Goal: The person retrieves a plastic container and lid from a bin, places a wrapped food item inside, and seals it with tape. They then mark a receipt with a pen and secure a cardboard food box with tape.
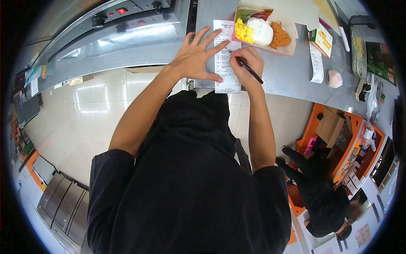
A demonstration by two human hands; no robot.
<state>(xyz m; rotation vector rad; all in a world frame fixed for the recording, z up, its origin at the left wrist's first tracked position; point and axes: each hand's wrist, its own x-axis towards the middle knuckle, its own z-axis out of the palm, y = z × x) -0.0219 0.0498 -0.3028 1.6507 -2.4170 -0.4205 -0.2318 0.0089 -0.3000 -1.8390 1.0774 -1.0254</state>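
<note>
A long printed receipt lies on the metal counter, its lower end at the front edge. My left hand is spread, fingertips resting on the receipt's left side and upper part. In my right hand is a dark pen, held over the right side of the receipt; its writing tip is hidden by the hand. Just behind stands an open food box with white rice, yellow pieces and a fried piece.
To the right are a second receipt, a small printed carton, a wrapped pinkish item and a clear container. A metal appliance with knobs stands left. Another person in black is at lower right near orange shelving.
</note>
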